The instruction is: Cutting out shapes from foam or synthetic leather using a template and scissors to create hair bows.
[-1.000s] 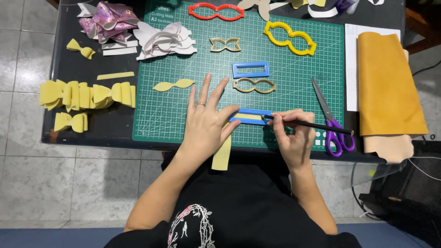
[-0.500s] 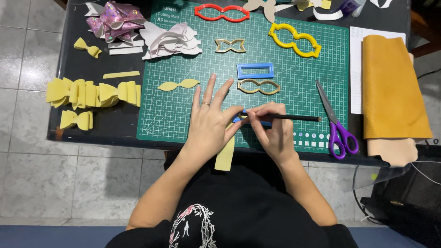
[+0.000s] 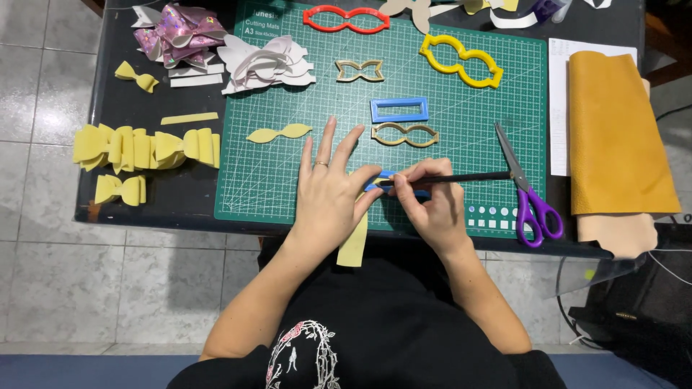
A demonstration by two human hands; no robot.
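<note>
My left hand [image 3: 330, 193] lies flat on a yellow strip [image 3: 354, 243] and a small blue stencil [image 3: 382, 180] at the near edge of the green cutting mat [image 3: 288, 180]. The strip's end hangs over the table edge. My right hand [image 3: 431, 205] grips a black pencil [image 3: 461, 177], its tip at the blue stencil beside my left thumb. Most of the stencil is hidden under my hands.
On the mat lie a blue rectangular template [image 3: 398, 109], tan bow templates [image 3: 404, 135], yellow [image 3: 461, 61] and red [image 3: 346, 19] templates, a yellow cut shape [image 3: 279, 133]. Purple-handled scissors [image 3: 526, 194] lie to the right. Yellow bows [image 3: 144, 148] sit left; an ochre roll [image 3: 613, 137] sits right.
My right hand has slid leftward along the stencil with the pencil, closer to my left thumb. My left hand stays pressed down in the same spot.
</note>
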